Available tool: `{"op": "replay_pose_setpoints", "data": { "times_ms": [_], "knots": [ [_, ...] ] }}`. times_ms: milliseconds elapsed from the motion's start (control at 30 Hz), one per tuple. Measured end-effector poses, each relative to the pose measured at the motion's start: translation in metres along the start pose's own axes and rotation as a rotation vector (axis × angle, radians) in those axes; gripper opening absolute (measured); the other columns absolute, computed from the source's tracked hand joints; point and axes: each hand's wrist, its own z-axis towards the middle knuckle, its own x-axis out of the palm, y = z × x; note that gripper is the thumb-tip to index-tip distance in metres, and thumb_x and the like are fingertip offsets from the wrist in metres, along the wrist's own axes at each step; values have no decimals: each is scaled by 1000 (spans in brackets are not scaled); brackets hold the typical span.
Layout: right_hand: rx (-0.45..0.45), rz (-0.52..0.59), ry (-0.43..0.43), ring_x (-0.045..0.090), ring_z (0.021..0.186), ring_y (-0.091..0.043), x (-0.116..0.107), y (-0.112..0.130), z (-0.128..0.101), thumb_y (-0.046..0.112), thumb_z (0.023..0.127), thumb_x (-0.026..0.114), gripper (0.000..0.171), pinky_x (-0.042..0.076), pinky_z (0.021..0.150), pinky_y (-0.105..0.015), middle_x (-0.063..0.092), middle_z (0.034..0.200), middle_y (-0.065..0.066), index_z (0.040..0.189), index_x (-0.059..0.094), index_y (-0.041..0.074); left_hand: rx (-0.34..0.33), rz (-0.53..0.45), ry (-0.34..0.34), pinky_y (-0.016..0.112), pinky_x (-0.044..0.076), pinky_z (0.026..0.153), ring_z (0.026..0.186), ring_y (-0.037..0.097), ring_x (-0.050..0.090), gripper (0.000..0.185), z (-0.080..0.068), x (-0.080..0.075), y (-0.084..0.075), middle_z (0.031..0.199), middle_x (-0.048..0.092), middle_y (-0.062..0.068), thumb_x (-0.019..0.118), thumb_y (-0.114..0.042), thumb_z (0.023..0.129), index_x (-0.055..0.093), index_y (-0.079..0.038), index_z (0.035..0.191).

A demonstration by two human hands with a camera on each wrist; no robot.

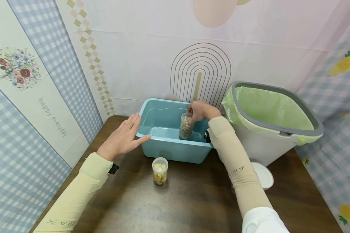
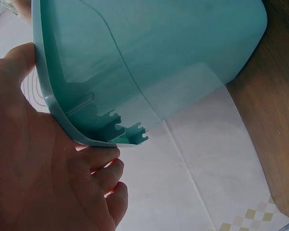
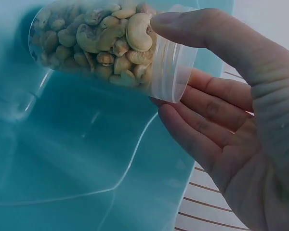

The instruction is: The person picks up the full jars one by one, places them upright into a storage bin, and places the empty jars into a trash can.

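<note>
My right hand (image 1: 200, 110) pinches a clear plastic jar of cashew nuts (image 1: 186, 127) by its upper end, thumb on one side and fingers on the other. The jar (image 3: 101, 45) stands inside a light blue plastic bin (image 1: 175, 146), towards its right side. At the bin's left end, my left hand (image 1: 123, 137) touches the rim with fingers straight and thumb spread. In the left wrist view, the left hand (image 2: 53, 159) lies against a corner of the bin (image 2: 45, 91). A second clear jar (image 1: 159, 171), holding pale yellow pieces, stands upright on the table before the bin.
To the right stands a white trash can (image 1: 250, 142) with a grey rim and a green liner (image 1: 274, 106). A white round object (image 1: 263, 176) is partly hidden behind my right forearm. Printed cloth (image 1: 140, 64) hangs behind the brown wooden table (image 1: 140, 207).
</note>
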Motion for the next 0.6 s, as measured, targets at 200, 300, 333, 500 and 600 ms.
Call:
{"op": "replay_pose_setpoints", "data": {
  "times_ms": [200,300,333,500,600],
  "knots": [
    [33,-13,12,47,77,-20,6,2,-1,21,87,86,29,39,67,-33,47,82,-3,104,67,7,1,-5,0,58,11,135,167,36,6,100,-2,-1,0,178,4,21,48,-64,106,8,4,168],
    [33,-19,26,45,77,-20,9,1,0,22,87,86,29,38,68,-33,46,81,-3,101,66,6,4,-1,-2,58,11,135,167,37,6,100,-3,-1,0,178,5,22,47,-64,106,8,4,168],
    [31,-19,29,46,76,-20,10,1,0,22,87,86,30,38,68,-33,47,81,-3,101,66,6,4,-1,-2,58,11,135,167,37,6,100,-3,-1,0,178,5,22,47,-64,106,8,4,168],
    [11,-17,36,49,79,-20,13,0,1,23,86,88,33,41,70,-32,52,85,-4,105,67,5,-2,-3,5,56,10,136,167,36,5,100,-3,-1,0,178,4,22,47,-65,106,7,3,168],
    [5,-19,45,44,73,-18,14,-2,3,23,85,88,29,38,67,-32,47,80,-2,94,64,8,-5,-3,14,55,10,136,167,36,4,101,-2,-2,0,178,3,21,46,-66,106,6,3,168]
  ]
}}
